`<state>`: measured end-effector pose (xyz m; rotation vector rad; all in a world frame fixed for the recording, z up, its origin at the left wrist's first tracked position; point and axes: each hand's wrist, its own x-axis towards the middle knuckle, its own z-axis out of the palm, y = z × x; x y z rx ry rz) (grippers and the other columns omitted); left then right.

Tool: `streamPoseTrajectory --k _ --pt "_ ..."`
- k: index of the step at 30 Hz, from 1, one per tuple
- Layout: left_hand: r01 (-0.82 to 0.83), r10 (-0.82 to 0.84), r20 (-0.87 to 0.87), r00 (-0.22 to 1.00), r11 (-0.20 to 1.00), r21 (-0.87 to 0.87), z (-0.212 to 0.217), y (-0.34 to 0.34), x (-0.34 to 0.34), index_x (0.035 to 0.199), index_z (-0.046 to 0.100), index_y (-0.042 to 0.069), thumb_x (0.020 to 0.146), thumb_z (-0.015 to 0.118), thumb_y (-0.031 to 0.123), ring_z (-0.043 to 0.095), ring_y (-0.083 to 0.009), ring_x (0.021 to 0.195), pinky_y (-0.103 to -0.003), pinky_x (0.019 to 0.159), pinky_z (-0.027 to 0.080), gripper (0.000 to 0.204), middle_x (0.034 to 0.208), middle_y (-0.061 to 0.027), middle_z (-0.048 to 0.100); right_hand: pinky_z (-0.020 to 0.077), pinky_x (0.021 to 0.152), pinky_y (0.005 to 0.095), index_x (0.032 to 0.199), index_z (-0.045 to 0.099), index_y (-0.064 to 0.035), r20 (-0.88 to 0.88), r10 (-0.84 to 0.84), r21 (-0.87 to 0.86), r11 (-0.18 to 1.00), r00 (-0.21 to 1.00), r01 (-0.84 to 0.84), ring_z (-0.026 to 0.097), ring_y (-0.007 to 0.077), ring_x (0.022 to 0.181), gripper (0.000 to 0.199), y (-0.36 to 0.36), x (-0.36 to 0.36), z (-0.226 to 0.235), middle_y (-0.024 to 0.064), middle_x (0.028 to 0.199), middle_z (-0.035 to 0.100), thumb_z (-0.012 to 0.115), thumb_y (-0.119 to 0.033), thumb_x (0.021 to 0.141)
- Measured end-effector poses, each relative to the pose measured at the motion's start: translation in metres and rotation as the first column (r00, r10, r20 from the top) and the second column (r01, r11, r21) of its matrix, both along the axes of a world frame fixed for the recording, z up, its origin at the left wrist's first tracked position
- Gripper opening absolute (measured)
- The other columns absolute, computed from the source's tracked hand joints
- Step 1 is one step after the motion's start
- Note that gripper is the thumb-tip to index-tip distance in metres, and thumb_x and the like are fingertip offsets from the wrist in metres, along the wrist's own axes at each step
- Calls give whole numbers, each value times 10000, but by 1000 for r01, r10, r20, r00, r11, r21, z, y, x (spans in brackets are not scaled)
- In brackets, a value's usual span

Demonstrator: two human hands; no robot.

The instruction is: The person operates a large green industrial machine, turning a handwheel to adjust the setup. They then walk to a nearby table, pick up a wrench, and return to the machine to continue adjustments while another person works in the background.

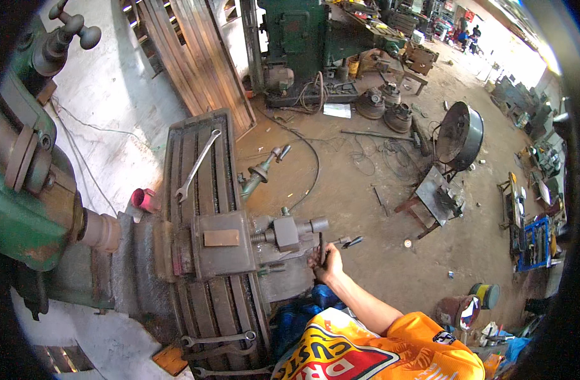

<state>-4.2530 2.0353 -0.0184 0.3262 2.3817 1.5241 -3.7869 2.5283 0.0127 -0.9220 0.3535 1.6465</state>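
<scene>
My right hand (328, 263) reaches out from an orange sleeve. Its fingers are wrapped round a dark handle (322, 246) at the outer end of a machine vise. The vise (223, 263) sits on the slotted table (233, 310) of a green milling machine. A flat, brownish metal block (221, 238) lies at the top of the vise. Beyond the vise, a combination spanner (198, 166) rests slantwise on the table. A second spanner (219, 339) lies at the near end, beside other spanners. My left hand is out of the picture.
The machine's green head (30, 215) stands at the left. A pink cup (144, 199) is behind the table. A handwheel (259, 174) sticks out on the far side. Out on the floor are a small metal-topped stand (437, 196), a round drum (460, 136) and loose cables.
</scene>
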Motion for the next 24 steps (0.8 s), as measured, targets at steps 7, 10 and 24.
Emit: streamPoseTrajectory --k 7,10,24 --pt "-85 70 122 990 988 126 -1 -12 2 1175 536 -28 982 516 162 607 -239 952 -372 863 524 272 1078 -123 633 454 670 395 774 565 -93 -63 -65 -160 986 996 54 535 211 703 149 45 -1 -8 47 703 539 531 -235 801" --pt "95 -108 48 993 971 218 11 -5 6 1175 528 -34 985 501 146 607 -251 967 -388 879 525 263 1091 -135 632 474 834 410 824 581 -66 -13 -23 118 993 1000 24 586 230 868 134 81 5 -34 56 787 584 553 -195 804" --pt "-79 77 92 993 997 23 36 21 19 1174 557 1 954 565 236 589 -277 994 -426 888 494 323 1112 -143 619 537 569 268 1142 608 -11 913 356 332 -367 199 -869 650 133 639 345 214 35 236 149 924 713 683 -196 861"
